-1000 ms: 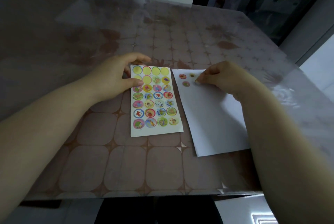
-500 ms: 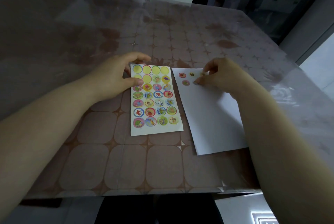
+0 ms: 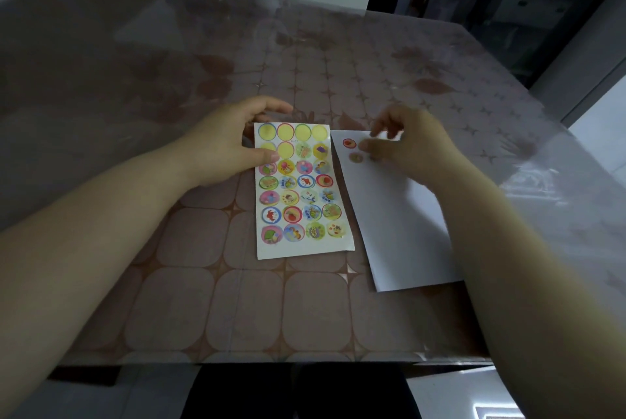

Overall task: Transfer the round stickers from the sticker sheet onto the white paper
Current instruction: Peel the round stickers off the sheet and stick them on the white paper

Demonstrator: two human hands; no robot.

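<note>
Blur smears the right hand (image 3: pixel 410 144) on my feed. It hangs over the far end of the white paper (image 3: pixel 403 222) with its fingers loosely bent and spread, but I cannot tell whether the fingertips pinch anything. It hides part of the paper's top edge. A third sticker (image 3: pixel 373 158) shows only as a dim speck at the edge of the fingers. Both forearms run out of frame at the bottom corners.

The left hand (image 3: pixel 227 144) holds the sticker sheet (image 3: pixel 301 195) at its far left corner, with the thumb (image 3: pixel 269 157) lying on the second row and the fingers curling past the top edge. The sheet lies flat just left of the paper, and their far corners nearly touch. On the paper, clear of the hand, sit a red-rimmed sticker (image 3: pixel 348 143) and a brownish sticker (image 3: pixel 355 157) just below it.

The table (image 3: pixel 237 310) is brown with a pattern of rounded squares, under a glossy clear plastic cover (image 3: pixel 528 181) that catches glare on the right. The sheet is a white rectangle with rows of round, colourful cartoon stickers. Blank yellow circles (image 3: pixel 285 131) fill its top row and the left half of the second row. The paper is plain and matte and lies at a slight slant.
</note>
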